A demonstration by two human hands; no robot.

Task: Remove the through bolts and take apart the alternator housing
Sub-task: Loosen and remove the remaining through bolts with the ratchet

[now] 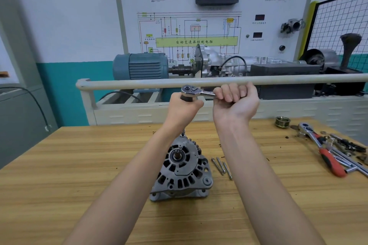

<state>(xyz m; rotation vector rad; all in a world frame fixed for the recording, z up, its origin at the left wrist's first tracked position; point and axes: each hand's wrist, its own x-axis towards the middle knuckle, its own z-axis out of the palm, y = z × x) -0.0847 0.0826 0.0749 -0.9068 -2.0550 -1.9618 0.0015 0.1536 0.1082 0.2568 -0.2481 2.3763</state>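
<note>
A grey alternator (182,169) stands on the wooden table (79,165) with its shaft end facing up. A chrome ratchet wrench (194,90) is held high above it. My left hand (184,108) grips the black extension under the ratchet head. My right hand (235,100) grips the ratchet handle. The lower tip of the extension (183,132) meets the alternator's far rim; most of its shaft is hidden by my left wrist. Three long through bolts (222,167) lie on the table just right of the alternator.
At the table's far right lie a grooved pulley (282,121), a red-handled ratchet (326,153) and several sockets and small parts (346,145). Behind the table stands a training bench with a rail (139,83), a blue motor (139,65) and a gearbox.
</note>
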